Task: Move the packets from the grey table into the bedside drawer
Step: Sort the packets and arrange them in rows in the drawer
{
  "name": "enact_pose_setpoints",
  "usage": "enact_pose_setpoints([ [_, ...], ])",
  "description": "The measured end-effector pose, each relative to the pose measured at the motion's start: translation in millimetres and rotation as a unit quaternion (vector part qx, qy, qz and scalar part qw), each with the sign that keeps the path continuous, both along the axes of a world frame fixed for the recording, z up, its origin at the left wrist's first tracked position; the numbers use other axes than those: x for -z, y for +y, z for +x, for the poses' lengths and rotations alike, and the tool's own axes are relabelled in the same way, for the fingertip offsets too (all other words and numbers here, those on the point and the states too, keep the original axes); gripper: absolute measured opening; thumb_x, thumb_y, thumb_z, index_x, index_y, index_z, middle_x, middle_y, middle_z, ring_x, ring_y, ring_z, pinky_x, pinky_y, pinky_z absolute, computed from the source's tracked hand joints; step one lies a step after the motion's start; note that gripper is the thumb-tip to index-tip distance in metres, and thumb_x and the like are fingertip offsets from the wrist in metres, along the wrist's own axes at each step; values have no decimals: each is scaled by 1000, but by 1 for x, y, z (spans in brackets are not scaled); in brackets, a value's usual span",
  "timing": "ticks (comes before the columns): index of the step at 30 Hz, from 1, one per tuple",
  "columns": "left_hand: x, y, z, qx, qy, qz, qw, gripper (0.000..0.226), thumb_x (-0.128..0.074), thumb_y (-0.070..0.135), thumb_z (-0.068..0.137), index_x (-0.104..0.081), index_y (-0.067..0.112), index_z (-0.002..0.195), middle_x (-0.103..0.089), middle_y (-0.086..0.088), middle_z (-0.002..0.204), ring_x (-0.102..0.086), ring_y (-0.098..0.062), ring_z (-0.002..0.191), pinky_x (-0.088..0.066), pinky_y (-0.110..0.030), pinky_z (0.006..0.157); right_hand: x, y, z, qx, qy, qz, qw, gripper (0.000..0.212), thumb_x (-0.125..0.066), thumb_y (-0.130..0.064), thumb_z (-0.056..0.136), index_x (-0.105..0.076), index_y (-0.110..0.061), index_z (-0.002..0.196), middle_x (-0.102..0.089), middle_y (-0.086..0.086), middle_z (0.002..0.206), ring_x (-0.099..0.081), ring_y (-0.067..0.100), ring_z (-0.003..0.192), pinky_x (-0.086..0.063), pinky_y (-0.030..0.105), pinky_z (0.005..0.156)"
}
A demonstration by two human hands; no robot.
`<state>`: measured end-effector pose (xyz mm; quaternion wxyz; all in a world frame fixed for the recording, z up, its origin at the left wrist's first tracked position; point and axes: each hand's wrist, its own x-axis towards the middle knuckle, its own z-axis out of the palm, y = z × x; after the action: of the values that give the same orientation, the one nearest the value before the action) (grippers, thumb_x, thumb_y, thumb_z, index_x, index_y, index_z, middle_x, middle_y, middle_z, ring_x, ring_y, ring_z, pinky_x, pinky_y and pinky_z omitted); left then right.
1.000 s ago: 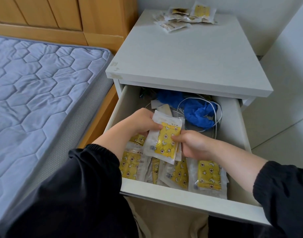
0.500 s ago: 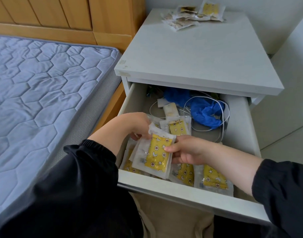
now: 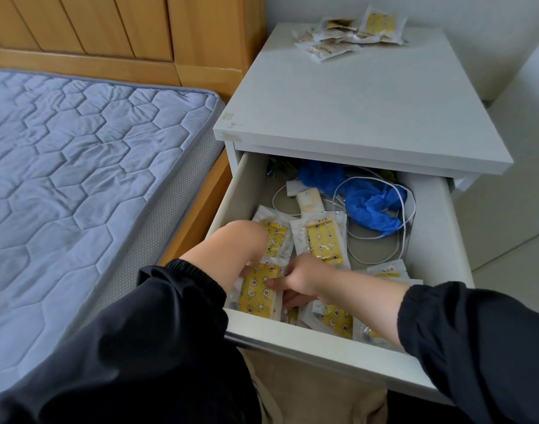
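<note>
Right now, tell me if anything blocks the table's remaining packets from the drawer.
Nothing visible does: the packets lie at the grey table's back, the drawer stands open, left hand and right hand inside it.

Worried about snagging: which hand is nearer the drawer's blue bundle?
Right. Right hand, pinching a yellow packet, sits left of the blue bundle, toward the drawer front; left hand is farther left.

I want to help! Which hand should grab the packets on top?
Probably the right hand: it is nearer the pile at the back of the table; the left hand is tucked low in the drawer.
</note>
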<state>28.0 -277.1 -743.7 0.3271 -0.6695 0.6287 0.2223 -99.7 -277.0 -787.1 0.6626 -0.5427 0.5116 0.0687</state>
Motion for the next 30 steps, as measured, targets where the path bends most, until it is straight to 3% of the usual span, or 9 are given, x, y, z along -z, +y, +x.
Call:
enact_pose_setpoints([
  [4,5,-1,3,41,-2,-4,999,47,-79,26,77,-63,10,119,-55,0,90,-58,-22,89,-53,-36,90,1,-2,-5,-49,34,-8,998,36,-68,-29,87,-57,4,98,-67,13,68,-65,16,47,-58,29,58],
  [7,7,1,3,59,11,6,998,53,-80,30,76,-62,11,122,-57,-1,97,-59,-22,95,-52,-34,92,2,-2,-11,-32,12,40,999,24,-65,-18,90,-57,4,96,-67,12,65,-66,16,50,-58,27,59],
  [10,5,2,3,61,14,3,998,48,-79,28,77,-63,7,118,-55,-2,94,-60,-24,97,-52,-33,91,4,-1,-13,10,-5,89,996,17,-60,-5,92,-56,6,104,-67,16,78,-69,18,56,-59,27,62],
  [12,5,2,4,55,19,17,998,53,-79,34,77,-61,7,119,-55,-3,96,-61,-26,103,-52,-33,89,5,0,-11,18,-18,102,994,9,-57,-1,92,-57,6,97,-69,15,71,-69,19,57,-59,28,62],
  [16,7,2,5,62,18,59,996,73,-77,42,77,-49,12,137,-58,-5,126,-56,-27,114,-48,-36,96,7,4,-4,-17,-28,69,997,9,-54,-1,94,-58,2,86,-68,11,64,-68,16,56,-59,28,63],
  [22,7,4,5,79,25,50,995,80,-78,39,77,-40,15,143,-52,-5,135,-51,-26,120,-46,-37,100,6,8,-1,-97,24,18,995,29,-48,-12,99,-58,14,107,-64,15,75,-63,12,46,-54,21,49],
  [30,7,8,10,69,66,39,995,87,-80,38,75,-33,20,147,-44,-2,144,-44,-25,129,-40,-40,107,-6,-3,-7,-98,25,27,994,29,-53,-4,95,-54,14,117,-66,20,80,-67,20,55,-59,27,58],
])
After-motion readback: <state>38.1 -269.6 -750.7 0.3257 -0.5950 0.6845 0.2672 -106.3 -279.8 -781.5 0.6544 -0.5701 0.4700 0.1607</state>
